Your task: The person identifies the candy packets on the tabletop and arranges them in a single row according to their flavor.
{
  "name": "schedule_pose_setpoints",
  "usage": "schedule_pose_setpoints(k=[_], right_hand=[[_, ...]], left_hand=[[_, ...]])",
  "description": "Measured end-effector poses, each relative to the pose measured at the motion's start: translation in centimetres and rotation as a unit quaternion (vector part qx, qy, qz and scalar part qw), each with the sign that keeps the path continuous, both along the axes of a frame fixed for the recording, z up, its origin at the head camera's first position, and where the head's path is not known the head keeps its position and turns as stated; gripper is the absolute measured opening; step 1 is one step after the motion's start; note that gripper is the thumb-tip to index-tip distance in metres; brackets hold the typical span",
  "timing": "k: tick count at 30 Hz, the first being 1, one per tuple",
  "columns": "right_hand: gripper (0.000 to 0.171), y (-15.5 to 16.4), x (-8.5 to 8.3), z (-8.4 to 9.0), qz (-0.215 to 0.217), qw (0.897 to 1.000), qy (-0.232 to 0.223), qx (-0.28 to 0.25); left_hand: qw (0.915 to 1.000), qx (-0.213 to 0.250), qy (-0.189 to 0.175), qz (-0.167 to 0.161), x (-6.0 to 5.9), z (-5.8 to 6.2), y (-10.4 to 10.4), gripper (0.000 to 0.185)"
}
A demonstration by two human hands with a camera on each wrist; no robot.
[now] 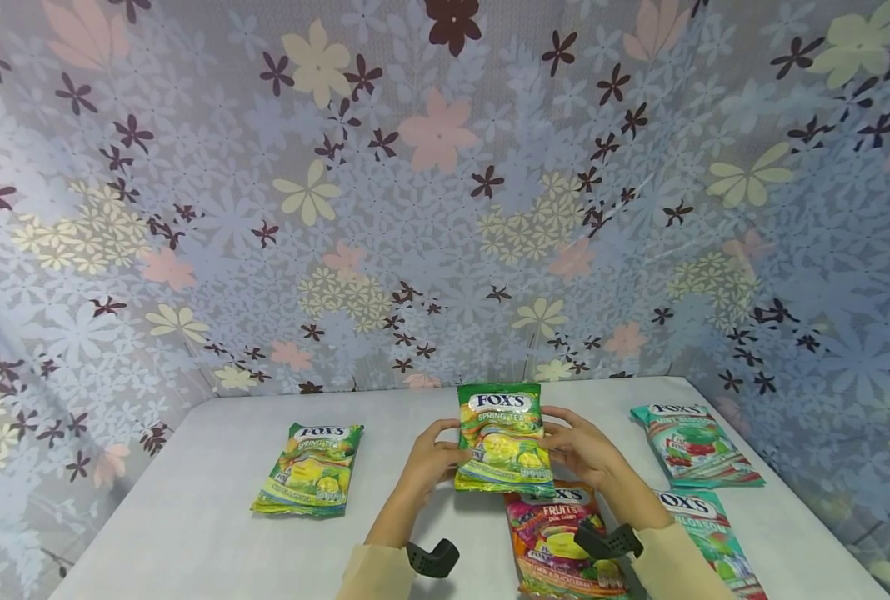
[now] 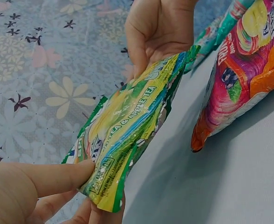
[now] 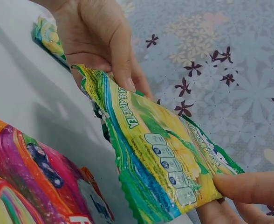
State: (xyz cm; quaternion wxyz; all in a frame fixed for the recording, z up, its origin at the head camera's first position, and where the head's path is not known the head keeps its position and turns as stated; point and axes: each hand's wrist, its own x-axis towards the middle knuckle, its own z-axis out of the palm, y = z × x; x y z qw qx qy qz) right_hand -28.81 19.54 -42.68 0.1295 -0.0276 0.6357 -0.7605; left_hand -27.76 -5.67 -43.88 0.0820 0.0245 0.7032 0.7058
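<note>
Between both hands, a green and yellow candy bag (image 1: 503, 440) marked Spring Tea is held up above the white table. My left hand (image 1: 430, 458) pinches its left side, thumb on the front and fingers behind, as the left wrist view shows. On the opposite side my right hand (image 1: 582, 443) pinches the bag's edge; in the right wrist view its thumb (image 3: 249, 189) lies on the front. Just below and nearer sits a red and purple Fruits candy bag (image 1: 557, 542), partly covered by the right wrist.
Another Spring Tea bag (image 1: 312, 469) lies at the left of the table (image 1: 160, 517). At the right are a teal mint candy bag (image 1: 698, 444) and a teal Blossom bag (image 1: 715, 533), partly behind the right sleeve. A flowered cloth (image 1: 445, 208) hangs behind the table.
</note>
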Motion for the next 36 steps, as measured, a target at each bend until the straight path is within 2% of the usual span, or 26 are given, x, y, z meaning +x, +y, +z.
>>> schedule_pose_setpoints(k=[8, 17, 21, 27, 31, 36], right_hand=[[0.065, -0.5, 0.0, -0.1, 0.002, 1.000, 0.010, 0.011], [0.064, -1.5, -0.1, 0.2, -0.004, 1.000, 0.016, 0.004], [0.062, -2.3, -0.2, 0.1, 0.002, 1.000, 0.023, 0.014], [0.059, -4.0, -0.2, -0.2, -0.007, 0.998, 0.031, 0.057], [0.057, -5.5, -0.2, -0.3, -0.015, 0.997, 0.021, 0.075], [0.055, -7.3, -0.4, -0.4, 0.001, 0.995, 0.021, 0.098]], left_hand=[[1.0000, -0.004, 0.003, -0.004, 0.1, 0.1, -0.5, 0.055], [0.9981, -0.056, 0.026, 0.003, 0.2, 0.6, -1.2, 0.057], [0.9946, -0.092, 0.047, 0.005, 0.4, 1.0, -2.0, 0.056], [0.9861, -0.147, 0.076, 0.002, 0.7, 1.3, -3.6, 0.055], [0.9818, -0.171, 0.081, 0.010, 0.9, 1.1, -4.8, 0.056], [0.9773, -0.195, 0.079, 0.027, 1.2, 0.9, -6.4, 0.056]])
